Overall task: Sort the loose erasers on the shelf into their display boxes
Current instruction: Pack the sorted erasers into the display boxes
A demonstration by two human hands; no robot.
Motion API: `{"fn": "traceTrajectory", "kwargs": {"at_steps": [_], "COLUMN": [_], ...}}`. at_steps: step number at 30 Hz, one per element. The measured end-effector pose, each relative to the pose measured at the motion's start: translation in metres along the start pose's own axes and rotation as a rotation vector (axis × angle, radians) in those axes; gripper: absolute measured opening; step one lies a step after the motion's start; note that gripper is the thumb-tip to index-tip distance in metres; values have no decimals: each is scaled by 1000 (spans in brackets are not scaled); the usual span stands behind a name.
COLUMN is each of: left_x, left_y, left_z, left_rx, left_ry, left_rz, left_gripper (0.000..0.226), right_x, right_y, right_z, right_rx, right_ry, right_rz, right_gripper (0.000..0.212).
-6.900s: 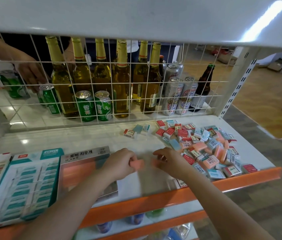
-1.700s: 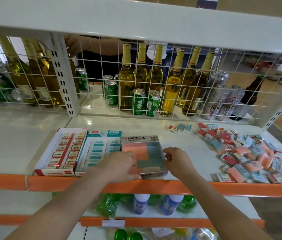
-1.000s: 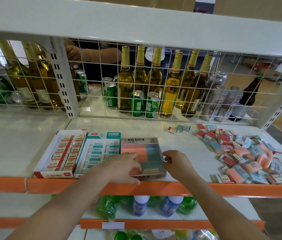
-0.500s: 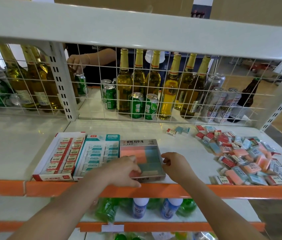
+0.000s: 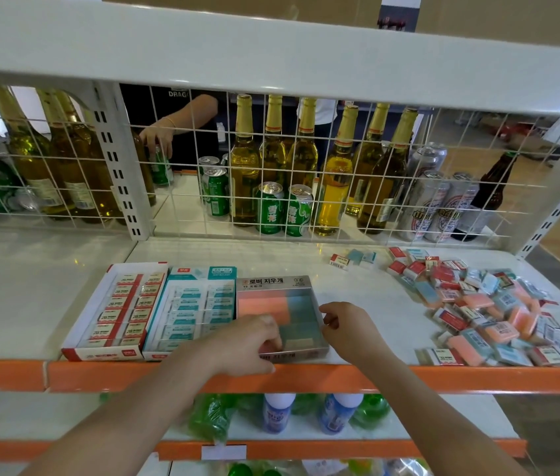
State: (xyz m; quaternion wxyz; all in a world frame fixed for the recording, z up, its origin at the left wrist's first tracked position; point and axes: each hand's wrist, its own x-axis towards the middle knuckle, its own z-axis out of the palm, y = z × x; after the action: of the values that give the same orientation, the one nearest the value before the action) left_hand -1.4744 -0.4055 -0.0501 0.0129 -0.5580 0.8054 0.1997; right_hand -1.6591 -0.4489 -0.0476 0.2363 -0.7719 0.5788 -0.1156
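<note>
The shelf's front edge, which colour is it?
Orange; the front edge shows best in the head view.

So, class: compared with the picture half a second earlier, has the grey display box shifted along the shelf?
No. The grey display box still sits flush against the teal box, front at the orange shelf edge.

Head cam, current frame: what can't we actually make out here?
- Near-left corner of the grey display box: covered by the left hand; whether it holds an eraser cannot be told.
- Right hand: fingertips curl at the box's right wall; contact unclear.
- Loose eraser pile: label print too small; lower erasers buried.
- Lower-shelf bottles: tops hidden by the orange shelf edge.
</note>
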Motion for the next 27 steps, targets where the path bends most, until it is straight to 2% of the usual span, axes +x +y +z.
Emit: {"fn": "traceTrajectory", "kwargs": {"at_steps": [7, 18, 27], "left_x": [4, 7, 0], "left_y": [0, 0, -3], "left_z": [-1, -7, -3], "left_rx": [17, 43, -3], "left_ry": [-1, -37, 21], "left_rz": [-34, -83, -58], "left_gripper": [52, 45, 40], "right_x": [-1, 1, 2], "right_y": [0, 4, 5], "right_z": [0, 1, 1], "right_rx": [14, 8, 14], "right_ry": [5, -12, -6], "right_rz": [-15, -21, -19], "right_gripper": [36, 42, 40]}}
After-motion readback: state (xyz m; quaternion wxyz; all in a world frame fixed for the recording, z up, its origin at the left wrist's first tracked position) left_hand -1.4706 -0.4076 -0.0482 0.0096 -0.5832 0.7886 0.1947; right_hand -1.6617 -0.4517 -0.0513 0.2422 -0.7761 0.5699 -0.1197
